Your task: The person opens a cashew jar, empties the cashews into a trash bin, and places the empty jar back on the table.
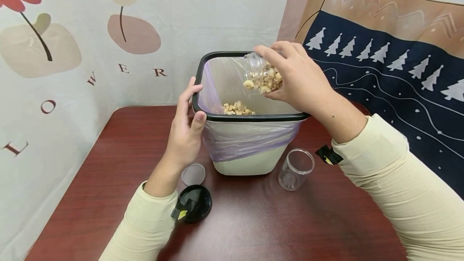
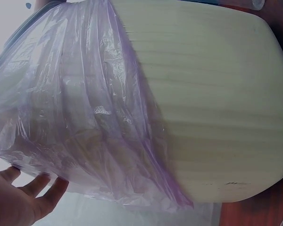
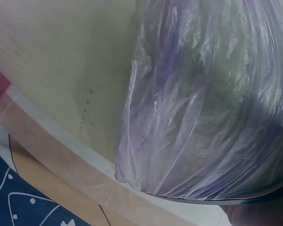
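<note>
Left hand point(image 1: 186, 128): we curl it over the bin point(image 1: 250, 160) rim, steadying.
Right hand point(image 1: 297, 77): we grip the tilted jar point(image 1: 262, 76), nuts point(image 1: 237, 108) probably spilling.

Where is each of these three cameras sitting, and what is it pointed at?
Head: on the person's head, looking down at the bin; left hand, right hand with jar, both sleeves.
Left wrist: beside the bin wall and bag; fingers show.
Right wrist: close on the bag, no hand clearly shown.
All share the bin.
</note>
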Available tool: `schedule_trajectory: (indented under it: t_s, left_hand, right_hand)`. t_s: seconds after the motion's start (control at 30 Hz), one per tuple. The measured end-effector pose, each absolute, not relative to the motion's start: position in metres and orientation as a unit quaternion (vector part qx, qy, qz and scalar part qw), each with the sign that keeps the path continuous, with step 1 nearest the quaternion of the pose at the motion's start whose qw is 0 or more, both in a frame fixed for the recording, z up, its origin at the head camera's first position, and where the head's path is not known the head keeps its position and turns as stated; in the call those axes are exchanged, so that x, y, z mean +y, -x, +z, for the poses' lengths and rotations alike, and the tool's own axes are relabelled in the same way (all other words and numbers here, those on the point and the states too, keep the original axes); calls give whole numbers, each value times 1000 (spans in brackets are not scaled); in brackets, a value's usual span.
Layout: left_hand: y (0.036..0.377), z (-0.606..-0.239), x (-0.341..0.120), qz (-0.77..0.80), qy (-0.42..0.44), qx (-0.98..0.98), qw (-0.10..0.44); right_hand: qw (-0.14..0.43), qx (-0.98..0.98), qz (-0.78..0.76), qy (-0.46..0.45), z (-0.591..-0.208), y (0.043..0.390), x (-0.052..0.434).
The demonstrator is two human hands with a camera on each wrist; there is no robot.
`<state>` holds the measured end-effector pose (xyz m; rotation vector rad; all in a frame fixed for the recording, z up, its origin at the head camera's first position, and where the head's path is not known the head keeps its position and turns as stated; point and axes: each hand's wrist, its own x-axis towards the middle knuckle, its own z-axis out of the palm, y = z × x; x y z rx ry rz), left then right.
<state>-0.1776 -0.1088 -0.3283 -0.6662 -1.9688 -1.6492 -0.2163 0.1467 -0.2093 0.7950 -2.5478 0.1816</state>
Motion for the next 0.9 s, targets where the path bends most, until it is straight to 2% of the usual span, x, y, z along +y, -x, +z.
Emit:
schedule_trajectory:
  t_s: [0.9]
  left_hand:
    - [178,-328,-109,-602,245,-720,244]
  right_hand:
    - [239,-924,40,-295,-210,216,146]
